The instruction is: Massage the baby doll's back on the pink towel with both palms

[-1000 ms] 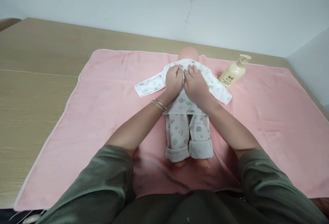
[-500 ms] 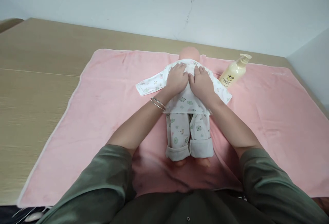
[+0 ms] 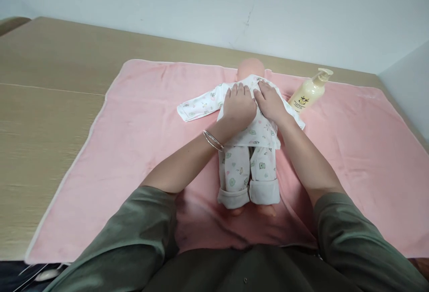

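Note:
A baby doll (image 3: 250, 66) lies on its back on a pink towel (image 3: 140, 140), head away from me. It wears a white printed shirt (image 3: 197, 106) and matching trousers (image 3: 234, 171) with rolled cuffs. My left hand (image 3: 238, 104), with thin bangles on its wrist, lies flat on the doll's chest, fingers stretched toward the collar. Beside it and touching it, my right hand (image 3: 271, 101) also rests flat on the shirt. Neither hand holds anything that I can see. The doll's left sleeve is mostly hidden behind my right forearm.
A cream pump bottle (image 3: 310, 92) lies on the towel just right of the doll's shoulder. The towel covers part of a light wooden table (image 3: 43, 104), which ends at a pale wall behind. Some cables show at the lower left corner.
Both hands have slid up the shirt front toward the collar and flattened out. The view has shifted slightly; the doll and bottle stay where they were.

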